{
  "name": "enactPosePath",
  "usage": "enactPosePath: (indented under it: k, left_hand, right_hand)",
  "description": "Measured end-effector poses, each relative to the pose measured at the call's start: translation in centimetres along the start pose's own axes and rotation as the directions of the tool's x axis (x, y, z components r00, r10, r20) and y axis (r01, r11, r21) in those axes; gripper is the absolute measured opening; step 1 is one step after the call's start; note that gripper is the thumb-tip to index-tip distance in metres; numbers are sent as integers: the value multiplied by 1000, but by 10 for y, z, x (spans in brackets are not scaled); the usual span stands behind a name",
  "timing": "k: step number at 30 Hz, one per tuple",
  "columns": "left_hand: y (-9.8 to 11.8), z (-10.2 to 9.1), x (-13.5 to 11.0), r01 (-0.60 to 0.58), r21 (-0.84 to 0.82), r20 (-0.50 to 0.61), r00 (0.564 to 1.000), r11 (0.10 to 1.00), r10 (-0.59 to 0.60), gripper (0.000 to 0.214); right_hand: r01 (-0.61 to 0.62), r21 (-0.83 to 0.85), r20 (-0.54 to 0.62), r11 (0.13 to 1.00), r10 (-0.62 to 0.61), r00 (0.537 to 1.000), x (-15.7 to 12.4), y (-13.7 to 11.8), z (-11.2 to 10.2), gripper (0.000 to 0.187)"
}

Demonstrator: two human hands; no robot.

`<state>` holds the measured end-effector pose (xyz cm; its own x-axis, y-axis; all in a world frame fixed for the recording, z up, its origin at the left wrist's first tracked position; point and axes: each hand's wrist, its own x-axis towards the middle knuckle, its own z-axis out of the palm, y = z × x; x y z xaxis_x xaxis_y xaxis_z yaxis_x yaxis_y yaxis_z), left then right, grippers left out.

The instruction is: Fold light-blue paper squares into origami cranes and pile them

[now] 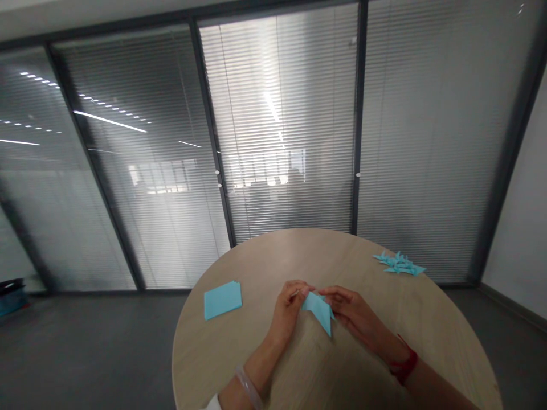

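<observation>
A light blue folded paper piece [319, 310] with a pointed lower tip sits between both hands just above the round wooden table [265, 364]. My left hand [289, 306] pinches its upper left edge with fingers curled. My right hand [348, 310] grips its right side, fingers closed along the fold. A clear bracelet is on my left wrist and a red band on my right wrist.
A stack of flat blue paper squares [223, 299] lies at the table's left. Several finished folded blue pieces [399, 263] lie in a pile at the far right edge. Glass partitions with blinds [277, 125] stand behind the table; grey floor surrounds it.
</observation>
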<state>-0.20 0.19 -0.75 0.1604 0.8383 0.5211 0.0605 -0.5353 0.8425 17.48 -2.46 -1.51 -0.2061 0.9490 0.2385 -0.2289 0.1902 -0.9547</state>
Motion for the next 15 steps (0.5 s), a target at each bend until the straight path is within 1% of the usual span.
enactPosePath:
  k: [3,5,7,8,10,13,15]
  left_hand:
    - [-2,0,-2,47,31,-52,998,998,-46,34]
    - [-4,-1,-3,102,48,-105,990,994,-96,41]
    - [-4,-1,-3,153,68,-125,982,986,-144,45]
    - [-4,-1,-3,169,77,-113,981,983,-160,46]
    - [-2,1,-3,175,85,-54,984,981,-170,46]
    - [3,4,-4,147,61,39,988,987,-150,45]
    - [5,6,-5,122,58,60,990,991,-126,43]
  right_hand:
    - [34,-57,-106,998,-40,994,3,2,-2,32]
    - [66,-122,-187,990,-88,978,6,2,-4,33]
    - [100,-190,-247,977,-146,958,7,2,-5,33]
    - [117,-221,-264,968,-175,948,8,3,-6,33]
    - [142,-285,-275,948,-223,935,8,3,-7,32]
    - [156,-384,-276,910,-274,921,7,5,-8,31]
    - [156,-438,-266,885,-294,918,7,6,-9,30]
